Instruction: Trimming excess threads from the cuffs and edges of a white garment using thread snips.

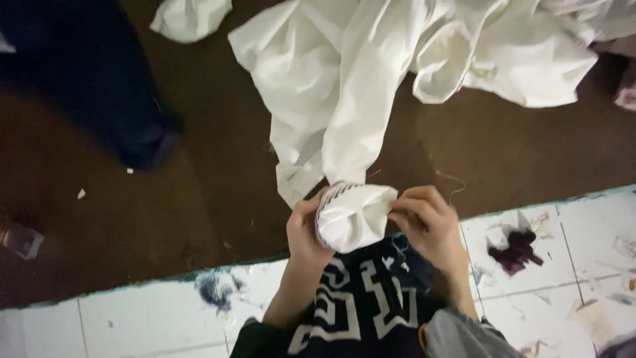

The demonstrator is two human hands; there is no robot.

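A white garment (351, 99) is spread across the dark floor (199, 185), its striped cuff (351, 215) pinched between the left hand (306, 232) and right hand (430, 225). Only this cuff is gathered; the rest lies crumpled and unsorted.

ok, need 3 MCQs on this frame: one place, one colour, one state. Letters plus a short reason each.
1. Where does the white garment mostly lie?
A. on the dark brown surface
B. on the white tiles
C. on a hanger

2. What colour is the stitched edge of the cuff?
A. red
B. dark blue
C. yellow

3. How do the hands stand on the cuff?
A. both away from it
B. only the right hand touches it
C. left hand and right hand each grip a side

Answers:
1 A, the cloth is spread over the dark brown surface above the tiled edge.
2 B, dark stitching runs round the rim.
3 C, fingers of both pinch the bunched end.
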